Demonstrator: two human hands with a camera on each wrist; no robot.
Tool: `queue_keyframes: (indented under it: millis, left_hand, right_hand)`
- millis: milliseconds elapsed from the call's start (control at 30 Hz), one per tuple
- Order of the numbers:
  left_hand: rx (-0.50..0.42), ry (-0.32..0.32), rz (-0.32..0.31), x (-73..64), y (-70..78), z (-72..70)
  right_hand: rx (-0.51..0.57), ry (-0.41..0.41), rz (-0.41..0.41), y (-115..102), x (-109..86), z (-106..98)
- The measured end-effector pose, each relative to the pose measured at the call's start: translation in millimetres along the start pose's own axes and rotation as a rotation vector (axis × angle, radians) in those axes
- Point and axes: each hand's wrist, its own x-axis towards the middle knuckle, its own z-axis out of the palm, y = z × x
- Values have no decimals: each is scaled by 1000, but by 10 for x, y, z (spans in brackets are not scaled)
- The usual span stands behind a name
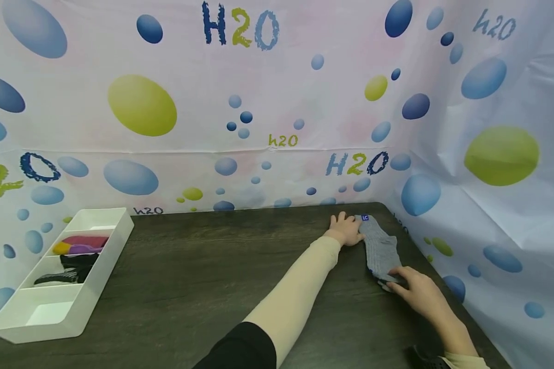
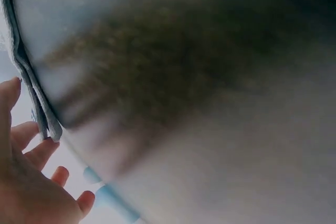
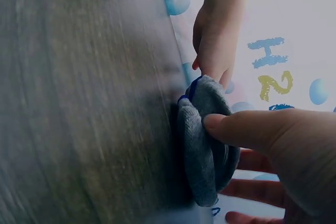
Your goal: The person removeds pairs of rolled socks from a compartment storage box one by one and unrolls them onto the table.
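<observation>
A pair of grey ribbed socks (image 1: 379, 243) with a small blue label lies flat near the table's right edge, one sock over the other. My left hand (image 1: 346, 230) is at the labelled end, its fingers spread and its thumb side touching the fabric. In the left wrist view, that hand (image 2: 31, 166) has its fingertips against the edge of the socks (image 2: 44, 114). My right hand (image 1: 420, 292) pinches the nearer end. The right wrist view shows the right thumb (image 3: 231, 127) on top of the layered socks (image 3: 202, 145), with fingers on the other side.
A white divided organizer (image 1: 106, 277) stands on the left of the dark wooden table (image 1: 203, 287). Its middle compartments hold red, yellow and purple fabric items (image 1: 80, 245) and black and grey ones (image 1: 69, 271). A patterned curtain (image 1: 277, 102) borders the table behind and on the right.
</observation>
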Motion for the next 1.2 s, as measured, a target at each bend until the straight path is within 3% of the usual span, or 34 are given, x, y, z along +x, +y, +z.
queue_keyframes:
  millis: [133, 367, 700, 1000, 1200]
  left_hand:
    - [15, 19, 32, 1, -6, -10]
    - [90, 45, 64, -6, -10, -9]
    - [212, 91, 102, -26, -110, -140]
    - [177, 163, 147, -177, -293, -309]
    - [163, 190, 179, -319, -470, -335]
  right_hand:
    - [-32, 108, -63, 10, 0, 10]
    - [-73, 305, -247, 52, -4, 72]
    - [-72, 560, -458, 80, 49, 41]
    - [-59, 625, -503, -51, 77, 24]
    - [-13, 603, -532, -171, 80, 54]
